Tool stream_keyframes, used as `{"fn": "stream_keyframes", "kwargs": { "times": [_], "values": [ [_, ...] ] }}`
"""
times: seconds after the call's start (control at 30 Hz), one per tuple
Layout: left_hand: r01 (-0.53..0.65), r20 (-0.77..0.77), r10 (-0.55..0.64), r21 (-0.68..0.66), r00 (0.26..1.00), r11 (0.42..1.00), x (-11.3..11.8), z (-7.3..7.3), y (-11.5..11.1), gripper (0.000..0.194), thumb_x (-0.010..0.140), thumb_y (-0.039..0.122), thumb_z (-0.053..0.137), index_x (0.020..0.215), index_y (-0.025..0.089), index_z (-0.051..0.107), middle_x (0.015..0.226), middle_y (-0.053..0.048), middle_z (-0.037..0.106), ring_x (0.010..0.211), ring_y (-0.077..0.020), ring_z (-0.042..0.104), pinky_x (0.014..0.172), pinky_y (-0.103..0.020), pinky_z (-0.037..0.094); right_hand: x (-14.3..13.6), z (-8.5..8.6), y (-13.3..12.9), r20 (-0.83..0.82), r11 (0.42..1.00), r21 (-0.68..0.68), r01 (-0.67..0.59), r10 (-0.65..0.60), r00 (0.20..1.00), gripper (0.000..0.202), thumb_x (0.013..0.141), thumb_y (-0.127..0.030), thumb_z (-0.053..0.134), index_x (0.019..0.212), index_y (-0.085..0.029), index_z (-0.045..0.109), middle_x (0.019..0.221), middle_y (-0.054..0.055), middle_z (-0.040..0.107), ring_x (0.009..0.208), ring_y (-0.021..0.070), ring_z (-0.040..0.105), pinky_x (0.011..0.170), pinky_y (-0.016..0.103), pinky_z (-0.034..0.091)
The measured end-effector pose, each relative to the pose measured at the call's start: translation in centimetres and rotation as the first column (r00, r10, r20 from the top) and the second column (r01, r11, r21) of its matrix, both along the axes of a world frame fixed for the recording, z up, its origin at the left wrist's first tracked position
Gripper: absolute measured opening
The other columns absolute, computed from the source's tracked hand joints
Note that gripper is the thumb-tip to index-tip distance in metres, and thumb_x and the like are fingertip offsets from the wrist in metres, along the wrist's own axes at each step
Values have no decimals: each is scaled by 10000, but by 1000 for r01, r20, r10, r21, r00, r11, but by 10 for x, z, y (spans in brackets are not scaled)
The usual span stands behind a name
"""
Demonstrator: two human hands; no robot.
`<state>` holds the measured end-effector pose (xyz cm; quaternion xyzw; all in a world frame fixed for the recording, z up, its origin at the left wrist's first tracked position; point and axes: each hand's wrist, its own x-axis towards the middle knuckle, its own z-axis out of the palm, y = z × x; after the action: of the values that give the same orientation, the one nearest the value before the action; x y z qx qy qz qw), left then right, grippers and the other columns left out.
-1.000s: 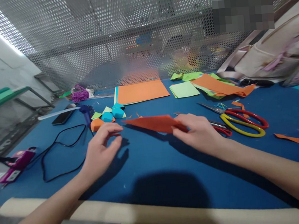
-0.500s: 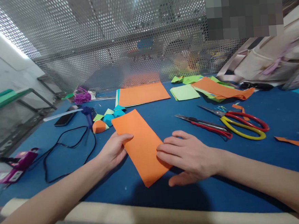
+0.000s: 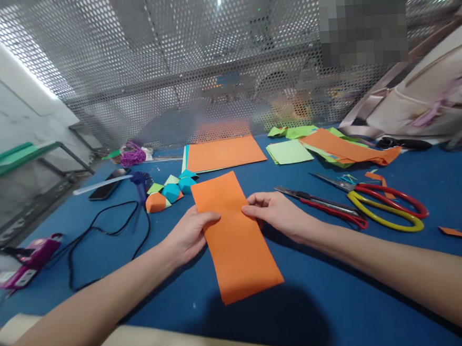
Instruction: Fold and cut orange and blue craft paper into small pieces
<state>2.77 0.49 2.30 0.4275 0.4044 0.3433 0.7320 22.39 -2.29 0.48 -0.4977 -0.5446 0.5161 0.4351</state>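
Note:
A long strip of orange paper [image 3: 236,241] is held over the blue table, its near end curving slightly downward. My left hand [image 3: 190,233] grips its left edge, thumb on top and fingers underneath. On the opposite edge, my right hand [image 3: 275,212] pinches the paper between thumb and fingers. Just beyond the left hand sit small folded paper pieces [image 3: 171,192] in orange, blue and green. To the right of the right hand lie a utility knife [image 3: 320,201] and scissors [image 3: 389,204] with red and yellow handles.
A stack of orange sheets [image 3: 225,153] lies at the back, beside light green squares [image 3: 289,152] and crumpled orange scraps [image 3: 345,145]. A blue glue gun [image 3: 139,185], its black cable [image 3: 95,219], a phone [image 3: 107,187] and a purple power strip [image 3: 27,263] occupy the left. A perforated metal panel [image 3: 191,54] stands behind.
My right hand has gone from lying spread on the paper to pinching its right edge. The orange paper has shifted right and turned to point more straight toward me.

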Motion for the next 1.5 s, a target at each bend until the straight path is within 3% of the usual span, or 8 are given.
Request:
{"fn": "stream_keyframes", "kwargs": {
  "times": [0.2,0.43,0.6,0.87,1.03,1.2,1.33,1.5],
  "values": [
    [36,-6,-36,7,999,999,-2,-11,-2,358,707,171,749,1056,155,671,1139,-108,743,989,-254,722,836,-340,575,6,-10,2,-87,998,3,68,-67,994,307,699,-494,706,727,-206,604,701,-14,617,631,132,530,621,298,442],
    [74,-10,-73,135,997,988,-10,-17,-6,428,718,282,788,1109,159,663,1156,-98,736,1040,-271,700,896,-379,541,8,-16,2,-141,1000,20,1,2,990,276,656,-410,766,819,-201,685,788,22,706,726,184,638,722,356,519],
    [117,-55,-110,141,992,983,-14,-21,-4,517,689,321,815,1150,155,650,1081,-104,756,939,-253,723,797,-333,542,11,-23,2,-173,996,75,52,-38,984,239,688,-393,749,835,-212,693,842,16,726,775,170,650,785,347,526],
    [92,-67,-77,259,995,962,-14,-24,-3,371,752,315,761,1088,171,692,1038,-68,765,941,-235,721,823,-337,554,11,-27,-1,-156,991,131,16,4,988,193,685,-290,764,850,-203,712,865,28,738,818,191,675,776,358,548],
    [130,-30,-126,271,992,954,-17,-30,-2,364,775,309,766,1113,189,701,1080,-71,756,971,-244,711,858,-354,550,12,-30,0,-167,981,188,38,-6,986,191,708,-330,759,847,-204,721,873,20,737,845,192,672,812,372,547],
    [56,-54,-43,267,998,962,-17,-26,-3,289,692,342,835,904,171,739,895,-49,764,813,-195,701,734,-278,545,13,-26,-1,-163,973,227,40,-2,987,177,681,-327,809,772,-204,719,788,12,717,750,163,648,718,318,537],
    [0,-149,37,243,988,970,-15,-19,-4,246,597,298,861,783,179,752,738,-8,731,607,-118,633,554,-199,472,13,-24,-4,-160,972,235,24,14,987,170,676,-344,822,734,-210,734,869,37,746,832,172,676,788,325,541],
    [-46,-135,72,182,988,982,-10,-12,-5,229,536,266,865,712,180,747,727,-7,732,617,-121,642,563,-203,483,13,-25,-5,-165,980,199,-1,35,986,170,691,-339,814,767,-208,739,905,40,765,857,174,694,824,339,544]
  ]
}}
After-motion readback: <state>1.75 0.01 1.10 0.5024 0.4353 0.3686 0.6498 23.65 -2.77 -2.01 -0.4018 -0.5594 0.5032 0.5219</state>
